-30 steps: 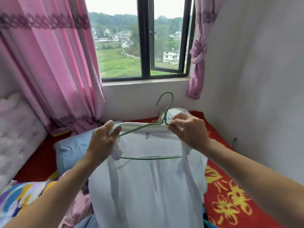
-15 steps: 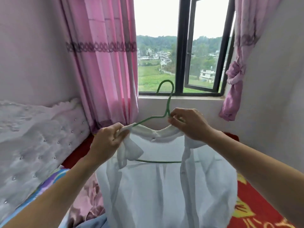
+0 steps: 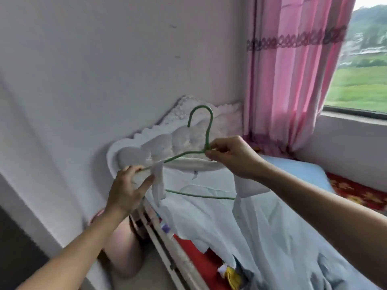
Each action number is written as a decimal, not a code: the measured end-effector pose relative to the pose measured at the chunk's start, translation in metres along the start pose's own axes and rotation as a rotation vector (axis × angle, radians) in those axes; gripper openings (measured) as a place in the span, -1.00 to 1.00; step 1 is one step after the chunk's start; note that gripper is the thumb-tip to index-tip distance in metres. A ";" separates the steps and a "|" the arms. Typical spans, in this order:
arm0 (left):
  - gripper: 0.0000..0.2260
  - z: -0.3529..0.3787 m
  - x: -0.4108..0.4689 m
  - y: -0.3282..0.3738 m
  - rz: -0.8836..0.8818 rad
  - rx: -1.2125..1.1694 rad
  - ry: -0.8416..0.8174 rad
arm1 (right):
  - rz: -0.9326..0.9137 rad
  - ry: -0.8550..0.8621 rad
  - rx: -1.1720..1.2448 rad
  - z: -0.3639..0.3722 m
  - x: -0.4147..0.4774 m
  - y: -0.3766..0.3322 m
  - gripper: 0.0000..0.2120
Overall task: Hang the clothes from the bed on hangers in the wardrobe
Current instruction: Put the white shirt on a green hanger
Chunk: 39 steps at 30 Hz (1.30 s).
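Head cam, 1 view only: worn at head ht, facing fwd/down toward headboard (image 3: 167,141), close range; window (image 3: 364,84) right of headboard.

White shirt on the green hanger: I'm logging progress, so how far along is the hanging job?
Done: the green hanger is threaded through the neck of the white shirt. In hand: the right hand pinches the hanger's neck, and the left hand grips the shirt's shoulder at the hanger's end. Left: hanging it in the wardrobe, which is not in view; other clothes lie on the bed.
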<state>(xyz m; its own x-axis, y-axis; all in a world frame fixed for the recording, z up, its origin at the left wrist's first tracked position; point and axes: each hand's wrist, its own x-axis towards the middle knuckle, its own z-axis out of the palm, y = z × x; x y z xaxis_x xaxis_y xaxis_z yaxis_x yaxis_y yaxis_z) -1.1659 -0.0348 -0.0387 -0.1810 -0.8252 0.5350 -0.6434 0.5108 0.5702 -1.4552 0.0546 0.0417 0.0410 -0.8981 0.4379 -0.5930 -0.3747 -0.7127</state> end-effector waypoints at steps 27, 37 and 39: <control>-0.80 -0.492 -0.170 -0.276 -0.441 0.597 0.544 | -0.404 -0.222 0.057 0.462 0.095 -0.364 -0.63; -0.65 -0.529 -0.195 -0.336 -0.521 0.452 0.299 | -0.199 -0.384 0.018 0.637 0.133 -0.381 -0.67; -0.64 -0.543 -0.205 -0.375 -0.721 0.564 0.297 | -0.156 -0.438 0.157 0.659 0.154 -0.392 -0.71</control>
<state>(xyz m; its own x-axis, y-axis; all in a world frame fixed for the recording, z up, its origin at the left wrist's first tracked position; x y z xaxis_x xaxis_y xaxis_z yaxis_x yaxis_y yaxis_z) -0.4838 0.0736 -0.0231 0.5440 -0.7612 0.3530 -0.8031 -0.3506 0.4817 -0.6863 -0.0892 0.0273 0.4736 -0.8286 0.2986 -0.4259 -0.5122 -0.7459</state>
